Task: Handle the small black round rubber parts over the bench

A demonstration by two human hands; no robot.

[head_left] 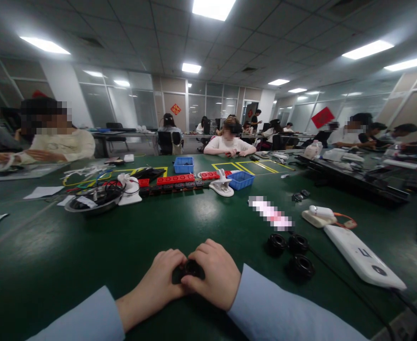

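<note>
My left hand and my right hand meet low over the green table, fingers curled toward each other. Between them is a small black round part, mostly covered by the fingers. My right hand is closed around it, and the left fingertips press against its left side. To the right lie black ring-shaped parts: one at the left, one behind and one nearer me. They look like the held part, though its full shape is hidden.
A white power bank with a cable lies at the right, near a blurred phone-like object. Farther back are a blue bin, a white clamp, a red-and-black strip and a tray of cables. Other people sit around.
</note>
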